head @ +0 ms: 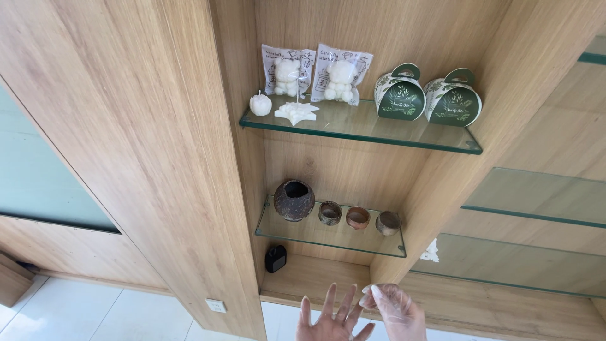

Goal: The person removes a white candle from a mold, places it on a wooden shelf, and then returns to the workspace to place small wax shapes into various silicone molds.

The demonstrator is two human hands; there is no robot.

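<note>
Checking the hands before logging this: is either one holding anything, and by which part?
Nothing is held. The left hand is spread open, the right hand, in a clear plastic glove, touches it, both below the lower glass shelf.

Shop: packaged candles (pixel 315 74) on glass shelf (pixel 404 134)

Both hands (pixel 360 314) (wrists cut off)

Clear plastic glove on right hand (pixel 396 311)
</note>
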